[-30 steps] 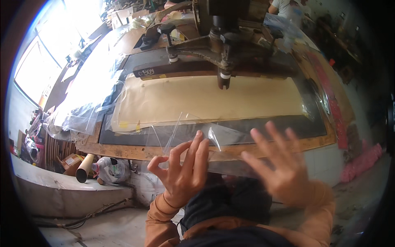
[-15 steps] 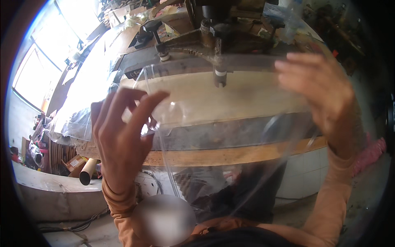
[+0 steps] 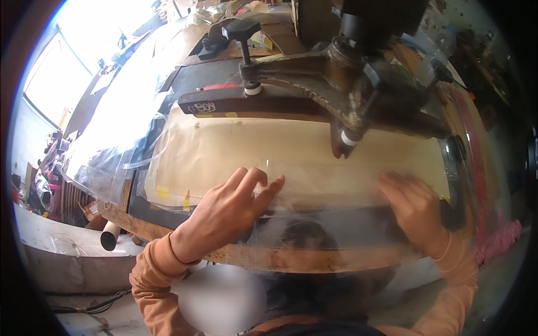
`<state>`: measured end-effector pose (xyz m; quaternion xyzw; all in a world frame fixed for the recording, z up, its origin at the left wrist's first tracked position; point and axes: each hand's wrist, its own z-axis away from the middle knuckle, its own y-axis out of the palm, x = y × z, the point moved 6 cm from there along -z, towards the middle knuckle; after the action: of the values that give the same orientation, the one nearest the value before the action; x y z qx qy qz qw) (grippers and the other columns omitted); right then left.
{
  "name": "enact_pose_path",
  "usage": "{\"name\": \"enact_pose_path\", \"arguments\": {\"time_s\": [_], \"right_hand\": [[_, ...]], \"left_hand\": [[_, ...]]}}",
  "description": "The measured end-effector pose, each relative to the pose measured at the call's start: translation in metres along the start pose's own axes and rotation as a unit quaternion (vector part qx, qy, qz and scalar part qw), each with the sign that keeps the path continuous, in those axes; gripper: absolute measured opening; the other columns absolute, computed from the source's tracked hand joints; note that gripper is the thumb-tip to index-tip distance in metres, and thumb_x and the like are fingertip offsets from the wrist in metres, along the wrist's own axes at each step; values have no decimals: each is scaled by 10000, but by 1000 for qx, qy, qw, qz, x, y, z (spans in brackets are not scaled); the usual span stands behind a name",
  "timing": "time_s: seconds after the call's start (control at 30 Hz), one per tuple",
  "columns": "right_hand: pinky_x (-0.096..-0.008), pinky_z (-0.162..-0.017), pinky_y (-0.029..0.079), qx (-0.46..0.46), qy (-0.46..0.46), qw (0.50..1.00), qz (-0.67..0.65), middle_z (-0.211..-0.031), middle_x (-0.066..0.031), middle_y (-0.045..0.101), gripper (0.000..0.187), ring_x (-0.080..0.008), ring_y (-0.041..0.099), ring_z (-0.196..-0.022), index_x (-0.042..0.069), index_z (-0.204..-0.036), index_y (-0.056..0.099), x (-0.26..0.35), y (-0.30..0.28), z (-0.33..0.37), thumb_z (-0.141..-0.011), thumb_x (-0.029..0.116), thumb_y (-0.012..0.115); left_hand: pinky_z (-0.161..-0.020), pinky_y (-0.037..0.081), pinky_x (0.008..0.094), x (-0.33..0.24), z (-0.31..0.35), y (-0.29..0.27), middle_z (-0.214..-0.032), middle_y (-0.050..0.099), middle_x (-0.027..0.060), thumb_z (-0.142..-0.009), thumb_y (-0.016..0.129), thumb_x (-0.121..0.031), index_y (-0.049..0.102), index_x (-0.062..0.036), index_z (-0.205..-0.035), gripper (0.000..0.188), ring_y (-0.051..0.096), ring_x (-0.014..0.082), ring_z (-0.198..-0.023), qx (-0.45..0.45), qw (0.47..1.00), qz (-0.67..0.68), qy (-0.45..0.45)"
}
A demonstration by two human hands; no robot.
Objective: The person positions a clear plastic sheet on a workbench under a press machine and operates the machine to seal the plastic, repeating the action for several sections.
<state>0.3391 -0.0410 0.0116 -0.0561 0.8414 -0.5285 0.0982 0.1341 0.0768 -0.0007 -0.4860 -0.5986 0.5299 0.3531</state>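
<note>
Left hand (image 3: 224, 210) half-curled, can't tell its hold | right hand (image 3: 416, 210) bent, blurred, hold unclear | transparent plastic film (image 3: 358, 228) between, over cream sheet (image 3: 280, 140)

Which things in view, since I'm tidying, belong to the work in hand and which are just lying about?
Seemingly in use:
clear plastic film, at the left hand and right hand
cream sheet, partly beneath the film
dark bar along the sheet's far side

Apparently lying about:
cardboard tube, lower left
pink bundle, far right
</note>
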Motion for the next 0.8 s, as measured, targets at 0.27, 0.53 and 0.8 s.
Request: {"name": "enact_pose_path", "arguments": {"time_s": [0.27, 0.53, 0.8], "right_hand": [[-275, -545, 484, -83, -174, 964, 186, -812, -137, 624, 78, -217, 638, -706, 19, -674, 551, -3, 1, -1, -698, 5, 624], [-363, -587, 467, 203, 59, 966, -151, -775, -43, 624, 168, -292, 606, -691, 76, -855, 564, -51, -5, -13, -729, 115, 669], [-317, -680, 482, -19, 286, 927, -241, -1034, -113, 572, 235, -238, 602, -819, 22, -927, 588, -45, -8, 51, -714, 13, 689]], "left_hand": [[-991, 416, 378, 18, -16, 5, -1262, 529, 117, -766, 531, -64, 521, -45, -1233, 467, 481, 246, -1203, -27, 999, -17, 38], [-1031, 380, 391, 43, -19, 6, -1273, 518, 115, -669, 493, 87, 521, -35, -1219, 565, 462, 256, -1217, -6, 1000, 3, 5], [-1013, 378, 409, 49, -17, 4, -1237, 547, 124, -621, 501, 133, 572, -37, -1158, 568, 464, 284, -1212, -35, 997, 61, -27]]}}
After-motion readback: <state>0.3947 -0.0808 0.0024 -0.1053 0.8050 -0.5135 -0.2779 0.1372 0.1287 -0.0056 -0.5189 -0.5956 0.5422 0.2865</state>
